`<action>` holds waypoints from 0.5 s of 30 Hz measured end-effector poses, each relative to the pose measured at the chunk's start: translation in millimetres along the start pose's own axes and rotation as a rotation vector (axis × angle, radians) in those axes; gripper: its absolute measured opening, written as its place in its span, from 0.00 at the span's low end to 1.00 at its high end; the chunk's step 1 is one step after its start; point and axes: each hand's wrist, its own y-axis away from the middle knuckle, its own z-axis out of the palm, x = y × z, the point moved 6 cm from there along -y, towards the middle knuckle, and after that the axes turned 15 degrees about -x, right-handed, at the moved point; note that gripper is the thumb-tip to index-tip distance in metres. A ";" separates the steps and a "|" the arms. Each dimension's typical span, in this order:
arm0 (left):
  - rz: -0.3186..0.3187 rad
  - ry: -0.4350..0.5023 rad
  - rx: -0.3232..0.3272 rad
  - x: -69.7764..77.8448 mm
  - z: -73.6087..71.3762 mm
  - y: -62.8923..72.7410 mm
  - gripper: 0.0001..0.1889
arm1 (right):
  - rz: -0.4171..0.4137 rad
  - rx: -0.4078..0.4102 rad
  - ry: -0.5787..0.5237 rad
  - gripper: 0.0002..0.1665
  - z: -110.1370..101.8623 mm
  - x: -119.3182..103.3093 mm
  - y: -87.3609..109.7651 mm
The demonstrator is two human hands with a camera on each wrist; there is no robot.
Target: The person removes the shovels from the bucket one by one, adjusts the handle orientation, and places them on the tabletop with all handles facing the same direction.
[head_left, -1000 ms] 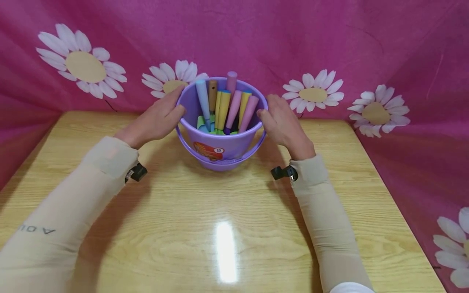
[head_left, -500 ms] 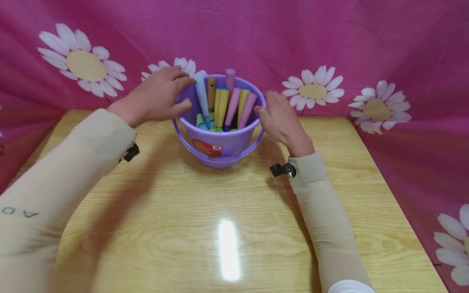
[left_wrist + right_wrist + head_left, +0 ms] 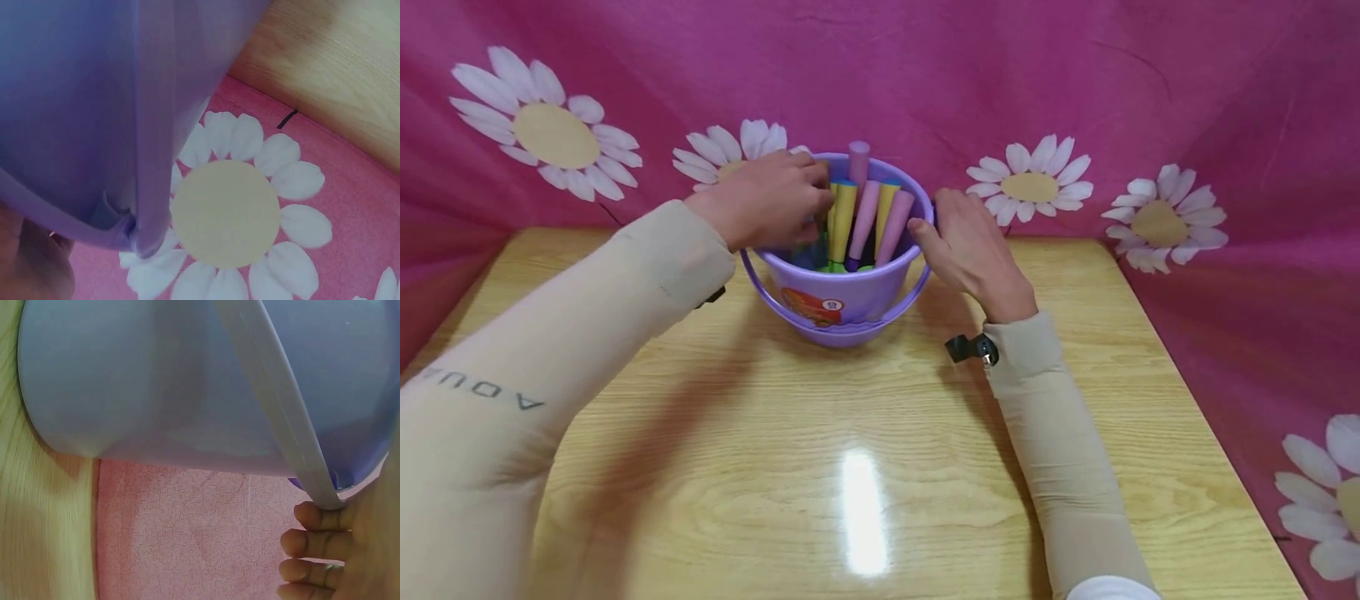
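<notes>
A purple bucket [image 3: 857, 292] stands at the back of the table, its bail handle [image 3: 775, 307] hanging down in front. Several tools stick up in it with their grips showing: yellow grips [image 3: 843, 221], pink grips [image 3: 895, 229] and a taller mauve one [image 3: 859, 162]. My left hand [image 3: 767, 200] reaches over the left rim, fingers bent down among the tools. It covers the light blue and brown grips, so whether it pinches one is hidden. On the other side, my right hand [image 3: 973, 250] grips the rim, thumb on top. Its fingers [image 3: 319, 544] lie outside the bucket in the right wrist view.
Behind the wooden table [image 3: 760, 467] hangs a pink cloth [image 3: 910, 75] printed with white daisies, close to the bucket. More cloth borders the table's sides. A bright light reflection [image 3: 863, 512] lies on the tabletop in front.
My left hand has let go of the left rim, lifted, and moved right over the bucket, covering the light blue and brown grips. My right hand keeps its hold on the rim.
</notes>
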 end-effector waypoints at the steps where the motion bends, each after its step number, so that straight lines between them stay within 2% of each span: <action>1: 0.000 -0.014 0.003 0.2 0.5 -1.5 0.14 | 0.006 -0.007 -0.005 0.29 0.4 -0.2 0.0; 8: -0.021 -0.053 0.005 -1.3 3.9 -8.1 0.15 | 0.017 -0.006 -0.009 0.25 0.0 -0.1 -1.1; 12: -0.036 -0.086 -0.057 -0.1 6.5 -15.9 0.14 | 0.023 -0.005 -0.016 0.24 -0.4 1.6 -0.4; 15: -0.051 -0.129 -0.137 1.9 10.6 -23.5 0.15 | 0.029 -0.009 -0.034 0.24 0.1 2.3 -0.3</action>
